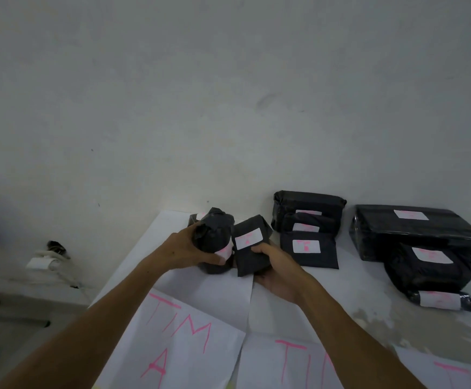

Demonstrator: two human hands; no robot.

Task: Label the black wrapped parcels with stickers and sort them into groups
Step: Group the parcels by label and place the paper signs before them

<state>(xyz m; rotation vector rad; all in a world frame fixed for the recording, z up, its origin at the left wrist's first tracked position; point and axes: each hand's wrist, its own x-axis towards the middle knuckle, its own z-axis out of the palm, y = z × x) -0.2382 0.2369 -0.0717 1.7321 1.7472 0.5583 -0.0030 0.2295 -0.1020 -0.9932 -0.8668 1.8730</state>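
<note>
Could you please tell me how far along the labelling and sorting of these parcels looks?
Six stickered parcels already sit in two groups, middle and right. The left hand grips a bundled parcel, the right hand a flat parcel, both stickered, above the TIM A sheet. Setting them down remains.

Two stickered black parcels, one rounded (214,240) and one flat (249,245), stand left. Three labelled parcels (308,234) are grouped centre; three more (419,248) lie right, all sticker-up.

Three parcel groups along wall (228,108): left pair (234,242), middle stack (307,228), right stack (419,248).
</note>
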